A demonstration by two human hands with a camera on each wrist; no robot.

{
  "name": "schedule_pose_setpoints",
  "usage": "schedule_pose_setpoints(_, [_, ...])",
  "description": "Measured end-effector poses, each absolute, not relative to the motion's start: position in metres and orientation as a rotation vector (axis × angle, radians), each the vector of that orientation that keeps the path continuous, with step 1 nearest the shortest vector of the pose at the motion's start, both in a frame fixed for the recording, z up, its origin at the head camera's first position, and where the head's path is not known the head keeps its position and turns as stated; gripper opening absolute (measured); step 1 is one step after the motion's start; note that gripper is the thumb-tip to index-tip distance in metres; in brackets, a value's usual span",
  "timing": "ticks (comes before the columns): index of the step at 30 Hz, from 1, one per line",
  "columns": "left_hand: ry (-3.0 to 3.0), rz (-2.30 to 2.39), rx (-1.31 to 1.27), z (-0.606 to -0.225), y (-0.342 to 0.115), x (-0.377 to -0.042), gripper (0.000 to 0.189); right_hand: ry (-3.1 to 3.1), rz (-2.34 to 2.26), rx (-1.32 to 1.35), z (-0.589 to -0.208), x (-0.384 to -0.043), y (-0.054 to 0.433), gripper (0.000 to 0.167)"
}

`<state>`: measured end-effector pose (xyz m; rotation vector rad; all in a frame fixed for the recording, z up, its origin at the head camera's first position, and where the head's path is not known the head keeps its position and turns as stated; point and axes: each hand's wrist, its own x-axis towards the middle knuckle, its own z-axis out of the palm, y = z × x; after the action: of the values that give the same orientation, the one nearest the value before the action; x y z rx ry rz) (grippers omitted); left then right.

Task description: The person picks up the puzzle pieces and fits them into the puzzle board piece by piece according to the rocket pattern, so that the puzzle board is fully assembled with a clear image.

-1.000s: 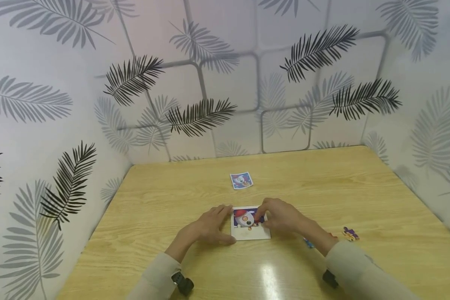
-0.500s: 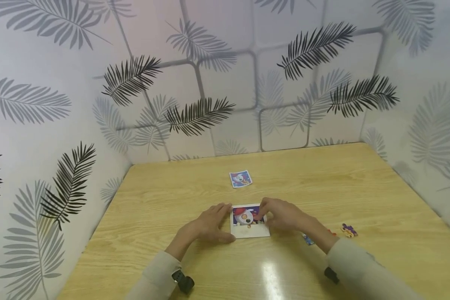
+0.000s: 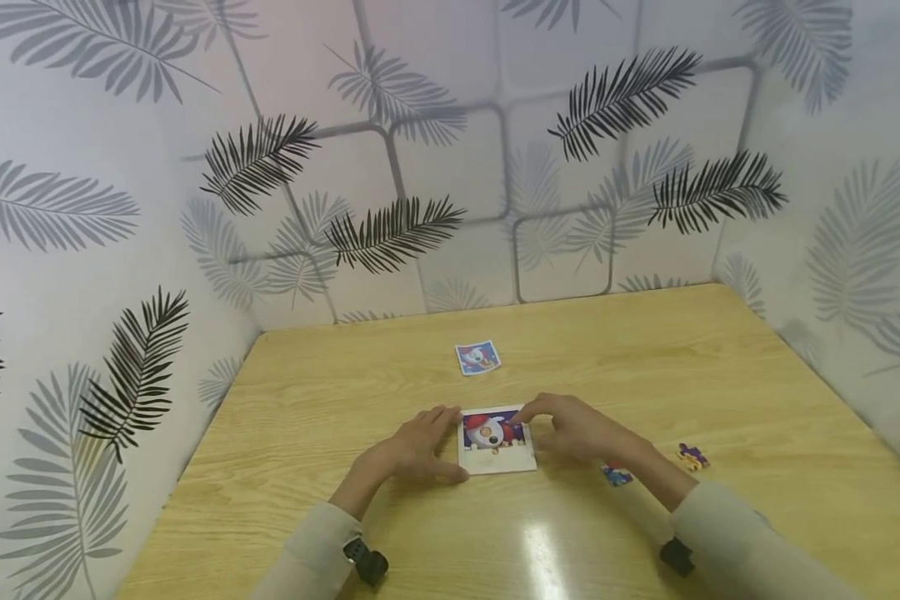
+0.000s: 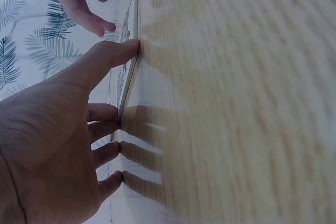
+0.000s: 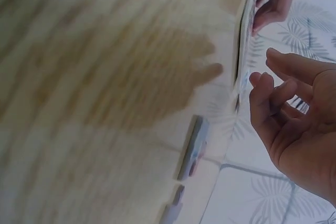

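Note:
A small jigsaw puzzle board [image 3: 495,462] lies on the table, its upper half filled with a white cartoon animal in a red hat, its lower half bare and pale. My left hand [image 3: 420,446] rests at the board's left edge; in the left wrist view the thumb [image 4: 126,50] touches the rim, and the other fingertips come down by the edge and the table. Over the upper right corner is my right hand [image 3: 573,427], index finger extended above the picture. The right wrist view shows its fingers [image 5: 262,98] loosely bent, nothing between them, raised off the table.
Behind the board lies a small picture card [image 3: 477,358] with the same cartoon. Loose jigsaw pieces lie to the right: a blue and red one [image 3: 617,473] by the right forearm, and a purple and yellow one [image 3: 692,456] farther out. A patterned wall [image 3: 480,275] borders the table.
My right fingers, earlier down on the right part of the picture, have lifted and loosened, uncovering more of it. My left hand stays at the board's edge. The head view has shifted slightly.

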<state>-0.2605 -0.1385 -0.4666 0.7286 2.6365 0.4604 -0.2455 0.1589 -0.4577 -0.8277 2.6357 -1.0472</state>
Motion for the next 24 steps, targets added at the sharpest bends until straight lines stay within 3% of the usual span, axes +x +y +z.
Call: schedule_pose_setpoints(24, [2.649, 0.472, 0.713, -0.467, -0.138, -0.260, 0.095, 2.448, -1.110, -0.694, -0.452, -0.230, 0.226, 0.039])
